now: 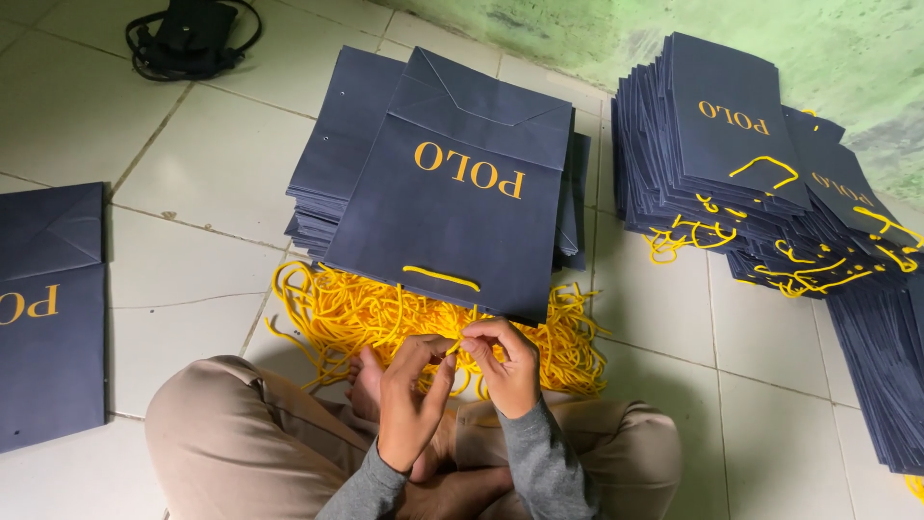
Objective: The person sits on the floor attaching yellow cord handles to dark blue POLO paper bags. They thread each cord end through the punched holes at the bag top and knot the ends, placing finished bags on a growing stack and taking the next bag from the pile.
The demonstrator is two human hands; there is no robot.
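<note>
I sit cross-legged on a tiled floor. My left hand (409, 395) and my right hand (505, 366) meet in front of my lap, both pinching the end of a yellow cord (453, 345). Right beyond them lies a flat navy paper bag (452, 212) with gold lettering, a yellow cord handle (440, 277) threaded through its near edge. It rests on a stack of like bags (332, 164). A heap of loose yellow cords (356, 318) spreads under the bag's near edge, in front of my feet.
A large slumped stack of navy bags with yellow handles (731, 144) fills the right side. Another flat navy bag (48, 308) lies at the left edge. A black pouch with a strap (192, 34) sits at the top left. A green wall (770, 39) runs behind.
</note>
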